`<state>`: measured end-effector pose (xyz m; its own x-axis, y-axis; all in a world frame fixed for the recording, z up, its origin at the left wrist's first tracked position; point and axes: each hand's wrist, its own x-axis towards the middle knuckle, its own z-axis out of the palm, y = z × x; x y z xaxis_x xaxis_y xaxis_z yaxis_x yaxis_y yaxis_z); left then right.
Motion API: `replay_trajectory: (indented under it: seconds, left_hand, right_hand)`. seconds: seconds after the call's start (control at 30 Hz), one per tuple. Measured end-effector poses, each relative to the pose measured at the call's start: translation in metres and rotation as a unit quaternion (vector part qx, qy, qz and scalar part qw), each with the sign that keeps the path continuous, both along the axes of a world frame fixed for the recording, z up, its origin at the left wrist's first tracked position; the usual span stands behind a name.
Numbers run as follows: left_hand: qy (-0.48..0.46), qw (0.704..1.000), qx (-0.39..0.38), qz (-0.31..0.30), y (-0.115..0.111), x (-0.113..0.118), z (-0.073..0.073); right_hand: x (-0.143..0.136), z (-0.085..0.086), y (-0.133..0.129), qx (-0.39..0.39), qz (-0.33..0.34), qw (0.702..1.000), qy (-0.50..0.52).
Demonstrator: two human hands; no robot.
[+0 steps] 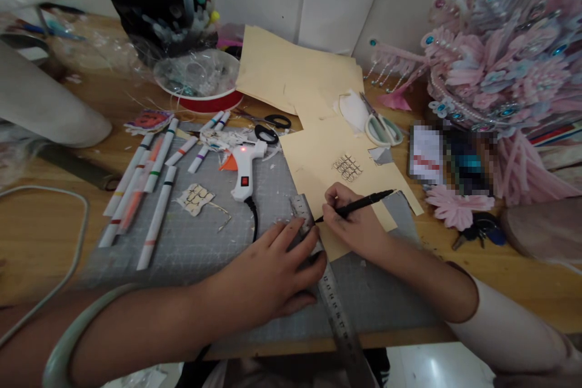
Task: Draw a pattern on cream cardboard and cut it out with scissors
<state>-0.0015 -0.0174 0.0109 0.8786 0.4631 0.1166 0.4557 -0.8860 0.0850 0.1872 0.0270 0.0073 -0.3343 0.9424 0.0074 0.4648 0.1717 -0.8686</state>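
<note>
My left hand (268,273) lies over a metal ruler (337,315), its bent fingers holding the ruler down against the card. The ruler slants from the card's left edge to past the table's front edge. In my right hand (354,224) is a black pen (359,203), its tip touching the card close beside the ruler. The cream card (313,163) lies under the pen and has a scale-like pattern (347,167) drawn on it. A notch is cut in its right side. A grey cutting mat (204,279) lies beneath everything here.
A white glue gun (245,173) with a lit red light stands left of the card. Several markers (157,218) and a patterned cutout (195,199) lie on the mat. Black-handled scissors (273,127), pale-handled scissors (384,130), keys (479,230) and pink ornaments (491,73) surround the card.
</note>
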Motion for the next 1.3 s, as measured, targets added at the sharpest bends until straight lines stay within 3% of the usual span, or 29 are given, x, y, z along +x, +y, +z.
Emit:
replay_trajectory:
  seconds: [0.3, 0.47, 0.53, 0.6, 0.7, 0.83, 0.97, 1.13, 1.3]
  left_hand:
    - [-0.005, 1.0, -0.01, 0.002, -0.001, -0.001, -0.003]
    - [0.001, 1.0, -0.012, 0.004, -0.001, 0.0, 0.0]
    - [0.005, 1.0, -0.013, 0.008, -0.002, 0.0, 0.001]
    - [0.008, 1.0, -0.015, 0.011, -0.002, 0.0, 0.001]
    - [0.01, 1.0, -0.011, 0.01, -0.002, 0.0, 0.001]
    - [0.01, 1.0, 0.002, 0.01, -0.003, 0.0, 0.001]
    - [-0.003, 1.0, 0.02, 0.011, -0.003, 0.001, 0.001]
    - [-0.03, 0.999, 0.03, 0.015, -0.005, 0.003, 0.004]
    - [-0.016, 0.999, 0.029, 0.018, -0.009, 0.011, 0.006]
  right_hand:
    - [-0.001, 0.001, -0.001, 0.003, 0.003, 1.0, -0.001]
    - [0.009, 0.004, 0.006, 0.017, -0.076, 0.995, 0.062]
    - [0.018, 0.008, 0.012, 0.055, -0.081, 0.995, 0.006]
    - [0.029, 0.013, 0.018, 0.094, -0.045, 0.988, -0.115]
    - [0.043, 0.021, 0.023, 0.118, 0.005, 0.953, -0.278]
    - [0.05, 0.033, 0.023, 0.103, -0.023, 0.926, -0.363]
    - [0.055, 0.035, 0.026, 0.1, -0.052, 0.926, -0.361]
    - [0.062, 0.022, 0.038, 0.104, -0.078, 0.918, -0.374]
    - [0.059, 0.021, 0.043, 0.061, -0.124, 0.969, -0.206]
